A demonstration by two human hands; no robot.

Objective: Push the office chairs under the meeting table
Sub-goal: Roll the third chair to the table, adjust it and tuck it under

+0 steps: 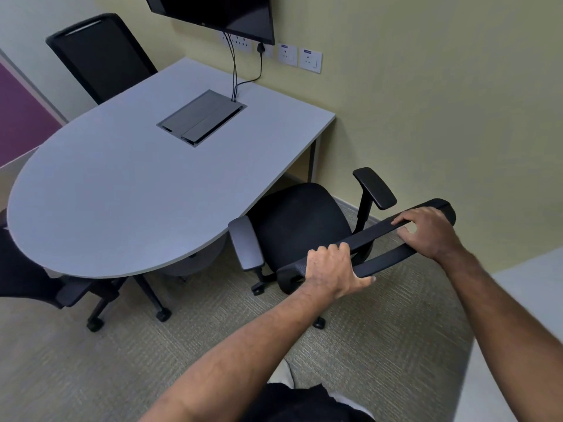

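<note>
A black office chair [300, 222] stands at the near right side of the grey meeting table [122, 190], its seat front just under the table edge. My left hand [332, 269] grips the left end of the backrest's top rail. My right hand [426, 231] rests closed over the rail's right end. A second black chair [102, 57] stands at the table's far side by the wall. A third chair [36, 278] sits at the left, partly under the rounded end of the table and cut off by the frame edge.
A cable box [201, 118] is set in the tabletop, with cables running up to a wall screen [219, 13] and sockets [300, 57]. The yellow wall is close behind the held chair's right armrest [376, 187]. Carpet covers the floor around me.
</note>
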